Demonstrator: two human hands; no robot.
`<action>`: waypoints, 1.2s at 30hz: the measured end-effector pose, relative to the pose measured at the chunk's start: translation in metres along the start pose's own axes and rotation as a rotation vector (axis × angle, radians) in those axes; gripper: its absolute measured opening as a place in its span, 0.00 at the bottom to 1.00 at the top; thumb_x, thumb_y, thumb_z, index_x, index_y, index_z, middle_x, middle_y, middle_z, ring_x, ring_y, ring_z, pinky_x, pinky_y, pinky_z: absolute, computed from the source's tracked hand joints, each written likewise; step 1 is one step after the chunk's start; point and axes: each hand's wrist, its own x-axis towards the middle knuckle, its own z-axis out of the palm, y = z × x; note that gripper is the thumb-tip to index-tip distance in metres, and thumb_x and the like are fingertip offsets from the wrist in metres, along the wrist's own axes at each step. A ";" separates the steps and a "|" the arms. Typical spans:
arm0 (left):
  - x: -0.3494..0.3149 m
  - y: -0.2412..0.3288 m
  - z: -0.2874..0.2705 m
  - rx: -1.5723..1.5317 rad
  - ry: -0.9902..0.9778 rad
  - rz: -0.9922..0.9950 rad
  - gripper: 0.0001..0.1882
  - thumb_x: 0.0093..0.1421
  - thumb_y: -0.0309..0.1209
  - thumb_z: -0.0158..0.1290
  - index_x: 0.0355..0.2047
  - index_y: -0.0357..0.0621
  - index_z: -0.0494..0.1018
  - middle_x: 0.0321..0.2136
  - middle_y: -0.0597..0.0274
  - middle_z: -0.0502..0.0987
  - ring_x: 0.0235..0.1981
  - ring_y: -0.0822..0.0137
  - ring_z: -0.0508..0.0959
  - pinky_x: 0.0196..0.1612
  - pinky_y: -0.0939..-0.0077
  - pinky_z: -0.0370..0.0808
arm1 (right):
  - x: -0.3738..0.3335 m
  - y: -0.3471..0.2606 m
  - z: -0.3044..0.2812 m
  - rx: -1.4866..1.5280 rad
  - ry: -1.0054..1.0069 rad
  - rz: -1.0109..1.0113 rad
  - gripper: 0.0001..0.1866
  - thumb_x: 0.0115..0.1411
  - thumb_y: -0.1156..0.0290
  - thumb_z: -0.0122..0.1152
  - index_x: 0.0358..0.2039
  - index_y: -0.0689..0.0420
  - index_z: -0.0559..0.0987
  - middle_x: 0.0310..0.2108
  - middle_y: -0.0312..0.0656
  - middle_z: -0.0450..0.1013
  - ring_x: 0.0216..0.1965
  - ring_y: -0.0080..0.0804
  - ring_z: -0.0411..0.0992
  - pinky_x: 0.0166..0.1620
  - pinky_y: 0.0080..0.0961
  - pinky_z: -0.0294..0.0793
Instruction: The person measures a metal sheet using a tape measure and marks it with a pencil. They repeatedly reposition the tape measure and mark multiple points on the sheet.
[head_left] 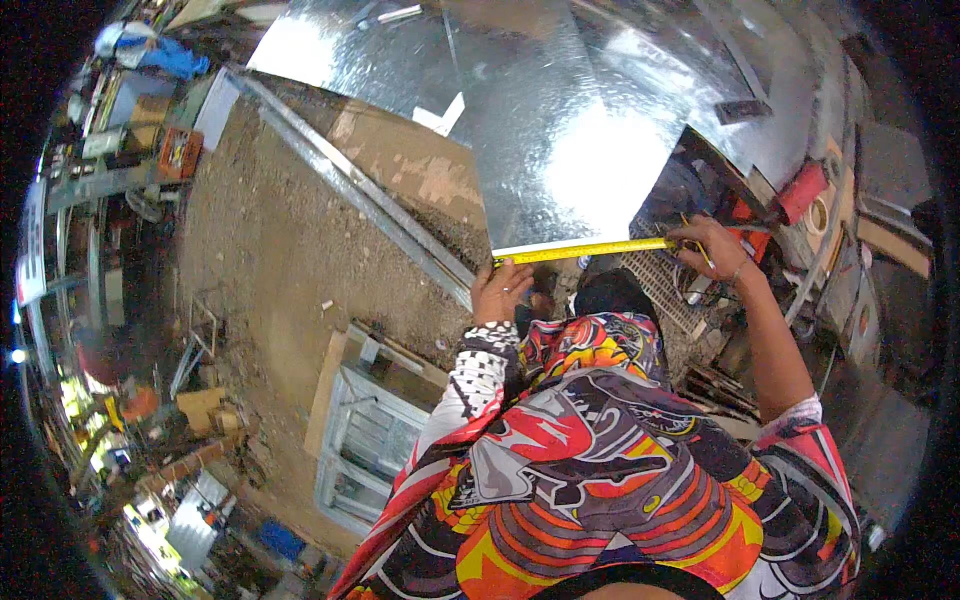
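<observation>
A shiny sheet of metal (530, 130) lies before me, with its near edge toward my body. A yellow tape measure (590, 250) is stretched along that near edge. My left hand (502, 292) pinches the tape's left end at the sheet's corner. Near the sheet's right corner, my right hand (708, 248) closes on the other end of the tape. A thin yellowish stick, perhaps a pencil, pokes up from the fingers of my right hand. The tape's case cannot be made out.
Long metal bars (360, 195) run slantwise left of the sheet. A pale metal frame (370, 440) lies on the dirt ground at lower left. A red cylinder (802, 192) and a tape roll (818, 215) sit at the right. An orange crate (180, 152) stands far left.
</observation>
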 end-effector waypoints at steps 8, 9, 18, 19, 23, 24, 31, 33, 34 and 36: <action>-0.027 -0.005 0.101 -0.204 0.317 -0.080 0.19 0.65 0.35 0.58 0.50 0.34 0.71 0.41 0.47 0.81 0.40 0.56 0.84 0.42 0.63 0.83 | -0.006 0.012 -0.029 -0.021 -0.164 -0.047 0.23 0.56 0.67 0.66 0.54 0.54 0.80 0.45 0.56 0.72 0.49 0.57 0.72 0.53 0.43 0.73; -0.027 -0.001 0.112 -0.087 0.365 -0.092 0.19 0.64 0.34 0.57 0.50 0.33 0.71 0.42 0.47 0.80 0.43 0.56 0.83 0.44 0.62 0.83 | -0.003 0.013 -0.032 -0.003 -0.188 -0.035 0.24 0.56 0.67 0.65 0.54 0.54 0.79 0.46 0.56 0.72 0.49 0.57 0.72 0.54 0.43 0.73; -0.042 0.031 0.323 -0.447 0.732 -0.184 0.15 0.66 0.37 0.59 0.45 0.37 0.74 0.32 0.58 0.81 0.27 0.66 0.83 0.29 0.75 0.82 | -0.051 0.108 -0.133 -0.176 -0.199 -0.250 0.23 0.58 0.65 0.64 0.55 0.54 0.78 0.48 0.60 0.72 0.50 0.59 0.73 0.54 0.44 0.73; -0.043 0.035 0.332 -0.407 0.736 -0.168 0.14 0.67 0.36 0.58 0.44 0.37 0.74 0.32 0.58 0.81 0.26 0.66 0.83 0.29 0.75 0.81 | -0.053 0.108 -0.141 -0.120 -0.238 -0.217 0.23 0.58 0.65 0.64 0.55 0.55 0.78 0.47 0.59 0.73 0.49 0.59 0.73 0.54 0.44 0.73; -0.035 0.044 0.345 -0.228 0.740 -0.169 0.12 0.66 0.34 0.59 0.42 0.37 0.74 0.30 0.57 0.80 0.22 0.68 0.82 0.26 0.75 0.81 | -0.045 0.123 -0.140 -0.024 -0.283 -0.183 0.22 0.58 0.65 0.64 0.53 0.58 0.79 0.44 0.56 0.74 0.48 0.57 0.74 0.53 0.43 0.73; -0.031 0.048 0.349 -0.138 0.739 -0.211 0.12 0.66 0.33 0.59 0.42 0.37 0.74 0.30 0.57 0.80 0.22 0.68 0.81 0.25 0.75 0.81 | -0.045 0.140 -0.133 -0.021 -0.262 -0.190 0.22 0.58 0.65 0.64 0.53 0.58 0.79 0.43 0.56 0.74 0.47 0.57 0.74 0.53 0.43 0.73; -0.030 0.039 0.364 -0.262 0.690 -0.204 0.14 0.66 0.33 0.58 0.44 0.35 0.73 0.31 0.54 0.80 0.22 0.66 0.82 0.23 0.76 0.81 | -0.046 0.139 -0.140 -0.021 -0.257 -0.246 0.23 0.56 0.66 0.65 0.52 0.59 0.79 0.40 0.55 0.74 0.44 0.56 0.74 0.50 0.42 0.73; -0.030 0.043 0.365 -0.307 0.679 -0.192 0.15 0.67 0.34 0.58 0.45 0.34 0.72 0.31 0.54 0.80 0.22 0.64 0.82 0.22 0.75 0.81 | -0.049 0.114 -0.153 0.029 -0.273 -0.215 0.23 0.56 0.66 0.65 0.52 0.59 0.79 0.39 0.54 0.74 0.43 0.55 0.74 0.50 0.42 0.73; -0.032 0.046 0.368 -0.354 0.672 -0.183 0.15 0.68 0.35 0.56 0.44 0.34 0.73 0.30 0.55 0.81 0.22 0.64 0.82 0.23 0.75 0.81 | -0.052 0.110 -0.156 0.034 -0.278 -0.199 0.22 0.56 0.66 0.65 0.52 0.59 0.79 0.38 0.54 0.74 0.43 0.55 0.74 0.49 0.42 0.73; -0.037 0.053 0.371 -0.302 0.642 -0.209 0.15 0.68 0.35 0.56 0.44 0.34 0.73 0.30 0.54 0.81 0.22 0.64 0.83 0.24 0.75 0.82 | -0.054 0.106 -0.160 0.044 -0.290 -0.167 0.22 0.56 0.66 0.65 0.51 0.59 0.80 0.37 0.53 0.74 0.42 0.54 0.74 0.49 0.41 0.73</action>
